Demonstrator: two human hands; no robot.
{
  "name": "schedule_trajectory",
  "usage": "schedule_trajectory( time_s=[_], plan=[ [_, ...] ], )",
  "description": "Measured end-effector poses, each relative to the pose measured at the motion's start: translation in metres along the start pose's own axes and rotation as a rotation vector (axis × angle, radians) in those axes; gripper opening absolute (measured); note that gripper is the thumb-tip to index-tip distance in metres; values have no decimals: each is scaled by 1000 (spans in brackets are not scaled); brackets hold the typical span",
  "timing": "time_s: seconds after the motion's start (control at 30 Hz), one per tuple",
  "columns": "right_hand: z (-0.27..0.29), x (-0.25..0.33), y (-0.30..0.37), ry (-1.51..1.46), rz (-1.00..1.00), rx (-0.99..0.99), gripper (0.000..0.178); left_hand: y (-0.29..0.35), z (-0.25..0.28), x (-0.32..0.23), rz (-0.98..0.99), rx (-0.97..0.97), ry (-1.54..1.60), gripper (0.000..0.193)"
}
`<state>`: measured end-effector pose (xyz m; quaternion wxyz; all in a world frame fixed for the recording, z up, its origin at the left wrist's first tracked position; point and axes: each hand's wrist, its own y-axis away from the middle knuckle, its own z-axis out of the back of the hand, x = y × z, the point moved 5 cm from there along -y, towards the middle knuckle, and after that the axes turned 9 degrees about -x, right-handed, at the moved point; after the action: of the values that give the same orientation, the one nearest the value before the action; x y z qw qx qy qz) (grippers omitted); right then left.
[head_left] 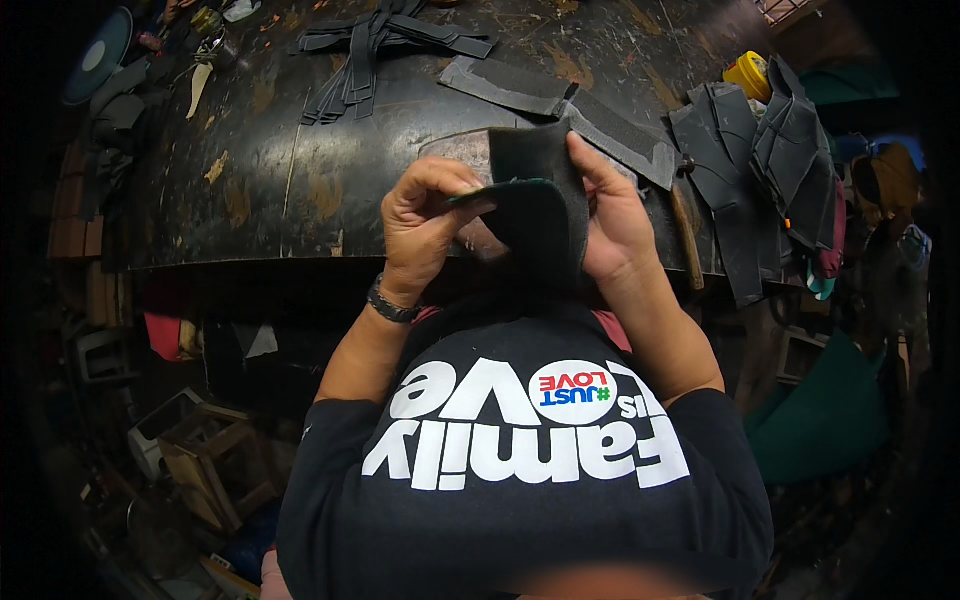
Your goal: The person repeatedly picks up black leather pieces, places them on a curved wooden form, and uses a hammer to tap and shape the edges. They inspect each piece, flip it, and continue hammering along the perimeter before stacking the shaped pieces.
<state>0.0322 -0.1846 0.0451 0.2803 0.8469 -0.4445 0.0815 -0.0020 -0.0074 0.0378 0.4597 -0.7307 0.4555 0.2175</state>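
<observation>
Both my hands hold one dark, curved piece of stiff material (540, 205) just above the near edge of a worn black worktable (300, 170). My left hand (425, 225) pinches its left edge, where a thin green layer shows. My right hand (610, 215) grips its right side, with the fingers reaching over the top edge. The piece bends into a fold between the two hands. A dark bracelet sits on my left wrist.
Cut black strips (370, 50) lie at the table's far middle, and longer dark pieces (570, 105) lie behind my hands. More black cutouts (760, 150) are stacked at the right by a yellow container (748, 75). A wooden handle (688, 240) lies right of my hand. Wooden frames (210, 450) stand below on the left.
</observation>
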Motion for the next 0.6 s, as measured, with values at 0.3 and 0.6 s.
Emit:
schedule_trajectory(
  time_s=[0.3, 0.6],
  plan=[
    [53, 165, -34, 286, 769, -166, 8, 3, 14, -56, -168, 303, 248, 14],
    [89, 408, -65, 484, 1294, -787, 25, 9, 54, -122, 74, -5, 903, 3]
  ],
)
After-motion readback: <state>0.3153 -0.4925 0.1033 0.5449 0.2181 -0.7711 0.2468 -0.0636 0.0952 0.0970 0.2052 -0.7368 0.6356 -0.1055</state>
